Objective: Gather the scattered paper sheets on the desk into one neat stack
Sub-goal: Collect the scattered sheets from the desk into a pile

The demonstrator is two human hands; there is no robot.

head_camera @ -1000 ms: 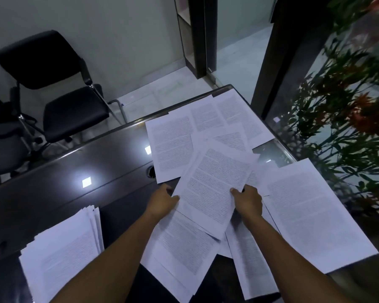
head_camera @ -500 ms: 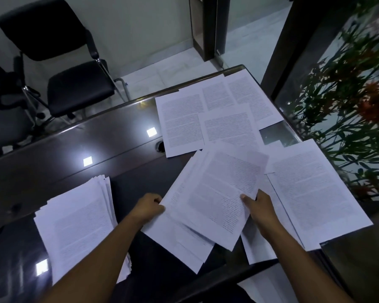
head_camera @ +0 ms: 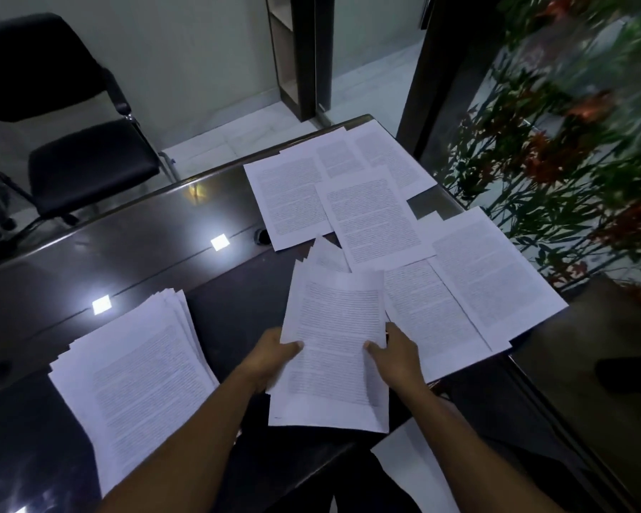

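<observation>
A small bundle of sheets [head_camera: 334, 349] is held above the near edge of the desk [head_camera: 134, 249], pinched at its sides by the left hand [head_camera: 271, 355] and right hand [head_camera: 398, 359]. Corners fan unevenly (slippage seems likely). The stack [head_camera: 137, 379] lies near left; loose sheets [head_camera: 371, 212] are spread far right.

Dim room. 2 square glare spots [head_camera: 219, 242] on my dark glossy desk [head_camera: 89, 261] toward 9 o'clock. Plants [head_camera: 570, 142] at 2 o'clock motion-blurred. Wide-angle bending at edges; print unreadable.
</observation>
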